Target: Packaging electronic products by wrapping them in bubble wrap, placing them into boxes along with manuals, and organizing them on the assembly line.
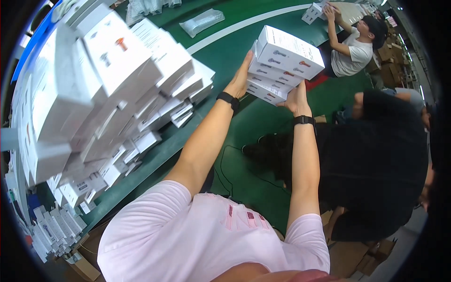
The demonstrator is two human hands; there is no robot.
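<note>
Between my two hands I carry a small stack of white boxes [289, 54], printed with small pictures of grey and orange handheld devices. My left hand [242, 77] presses against the stack's left side, its fingers partly hidden behind it. Under the lower right part, my right hand [296, 99] supports the boxes with its thumb along the bottom one. The boxes sit slightly askew on one another, held up in the air past the edge of the green table [211, 61]. Both wrists wear black bands.
A tall heap of white boxes [122, 51] covers the table on my left. Beyond it lies a clear plastic packet [202, 22]. A person in black [371, 160] bends close on my right; another in white [352, 54] handles a box farther off. Cables [225, 174] trail over the green floor.
</note>
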